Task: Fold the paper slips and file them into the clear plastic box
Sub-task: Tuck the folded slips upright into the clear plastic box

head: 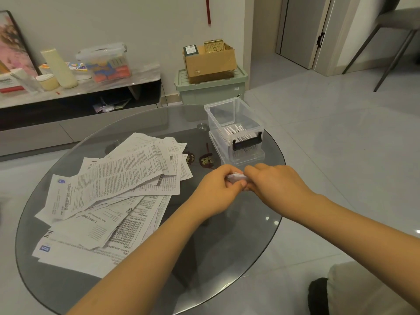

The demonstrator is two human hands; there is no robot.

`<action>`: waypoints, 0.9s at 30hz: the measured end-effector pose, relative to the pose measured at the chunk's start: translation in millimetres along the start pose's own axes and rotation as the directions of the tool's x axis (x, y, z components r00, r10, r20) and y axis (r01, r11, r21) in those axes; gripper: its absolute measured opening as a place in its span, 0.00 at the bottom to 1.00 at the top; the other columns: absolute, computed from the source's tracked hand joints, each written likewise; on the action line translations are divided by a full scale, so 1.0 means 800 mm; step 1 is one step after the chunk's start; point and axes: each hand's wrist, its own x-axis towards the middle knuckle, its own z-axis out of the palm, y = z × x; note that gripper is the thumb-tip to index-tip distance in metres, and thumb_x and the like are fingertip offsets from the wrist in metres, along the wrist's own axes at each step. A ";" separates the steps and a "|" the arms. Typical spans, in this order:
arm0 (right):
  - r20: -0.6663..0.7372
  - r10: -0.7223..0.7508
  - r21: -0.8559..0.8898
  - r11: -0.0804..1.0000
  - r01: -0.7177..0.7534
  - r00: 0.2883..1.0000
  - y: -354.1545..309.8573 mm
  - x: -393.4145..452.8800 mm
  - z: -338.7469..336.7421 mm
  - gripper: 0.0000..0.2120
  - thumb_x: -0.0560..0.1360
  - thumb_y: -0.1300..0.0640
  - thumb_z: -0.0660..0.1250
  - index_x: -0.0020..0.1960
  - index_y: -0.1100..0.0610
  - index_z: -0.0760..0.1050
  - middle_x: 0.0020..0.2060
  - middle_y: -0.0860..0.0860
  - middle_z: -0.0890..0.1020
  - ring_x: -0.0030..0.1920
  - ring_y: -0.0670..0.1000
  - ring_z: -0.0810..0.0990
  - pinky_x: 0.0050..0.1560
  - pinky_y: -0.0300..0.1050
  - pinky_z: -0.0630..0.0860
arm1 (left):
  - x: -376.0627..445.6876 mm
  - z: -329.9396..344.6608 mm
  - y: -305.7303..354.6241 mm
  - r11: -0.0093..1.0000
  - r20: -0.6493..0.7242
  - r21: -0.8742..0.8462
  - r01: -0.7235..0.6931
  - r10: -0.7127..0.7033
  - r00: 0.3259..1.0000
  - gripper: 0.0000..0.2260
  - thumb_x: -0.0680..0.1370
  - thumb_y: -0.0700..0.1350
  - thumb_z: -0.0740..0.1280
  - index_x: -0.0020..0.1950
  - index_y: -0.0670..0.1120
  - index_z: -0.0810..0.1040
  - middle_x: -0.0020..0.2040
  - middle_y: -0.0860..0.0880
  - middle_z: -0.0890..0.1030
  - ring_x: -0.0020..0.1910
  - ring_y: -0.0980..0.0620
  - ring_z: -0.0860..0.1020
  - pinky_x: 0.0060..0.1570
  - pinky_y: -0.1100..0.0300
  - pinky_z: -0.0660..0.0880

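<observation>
The left hand [219,185] and the right hand [270,178] meet above the glass table [227,246], fingers of both curled round a small folded paper slip [237,177]. Only a pale sliver of the slip shows between the knuckles; its folds and print are hidden by the fingers, and whether it touches the glass cannot be told.

Just beyond the hands stands the clear plastic box [235,126], lid off, with white folded slips standing on edge in its near half; a black latch on its near wall hides part of them. It seems to sit on a clear flat piece, perhaps its lid, though that is hard to make out.

Just beyond the left hand lie two small dark red ornaments [200,158], their detail blurred. Farther to the left of that hand spreads the pile of unfolded printed sheets [113,196], overlapping so that lower ones are largely covered; the pile reaches close to the table's left rim.

Bare glass lies below both forearms, toward the person. The table's right edge curves close to the right of the box.
</observation>
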 end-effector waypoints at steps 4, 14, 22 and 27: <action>0.013 0.051 0.061 0.997 -0.051 0.999 0.008 -0.003 0.002 0.14 0.81 0.48 0.55 0.60 0.56 0.64 0.53 0.52 0.73 0.45 0.54 0.76 0.37 0.44 0.63 | 0.001 0.001 0.002 0.997 0.015 0.070 -0.043 0.042 0.999 0.13 0.78 0.43 0.63 0.63 0.48 0.72 0.51 0.52 0.77 0.41 0.61 0.72 0.40 0.72 0.67; 0.099 0.082 0.102 0.991 -0.092 0.992 0.004 -0.002 0.001 0.08 0.81 0.52 0.54 0.56 0.56 0.63 0.50 0.52 0.73 0.37 0.52 0.66 0.30 0.43 0.59 | -0.005 0.014 0.005 0.995 0.021 0.060 -0.080 0.079 0.997 0.28 0.79 0.36 0.56 0.77 0.46 0.49 0.52 0.44 0.73 0.44 0.57 0.72 0.48 0.70 0.67; 0.182 0.065 0.276 0.954 -0.114 0.981 0.003 -0.004 -0.009 0.05 0.81 0.54 0.52 0.50 0.55 0.61 0.43 0.51 0.69 0.31 0.48 0.66 0.29 0.42 0.59 | -0.007 0.012 0.004 0.984 -0.073 0.166 -0.071 0.084 0.994 0.11 0.80 0.38 0.58 0.60 0.45 0.73 0.51 0.47 0.78 0.48 0.49 0.75 0.43 0.63 0.66; 0.008 0.089 0.317 0.944 -0.087 0.996 0.013 0.005 -0.039 0.07 0.77 0.53 0.58 0.53 0.52 0.72 0.45 0.48 0.76 0.41 0.51 0.74 0.40 0.45 0.70 | -0.008 -0.012 0.020 0.958 -0.179 0.261 -0.115 0.165 0.970 0.06 0.79 0.38 0.59 0.52 0.46 0.74 0.41 0.52 0.73 0.38 0.54 0.70 0.35 0.66 0.63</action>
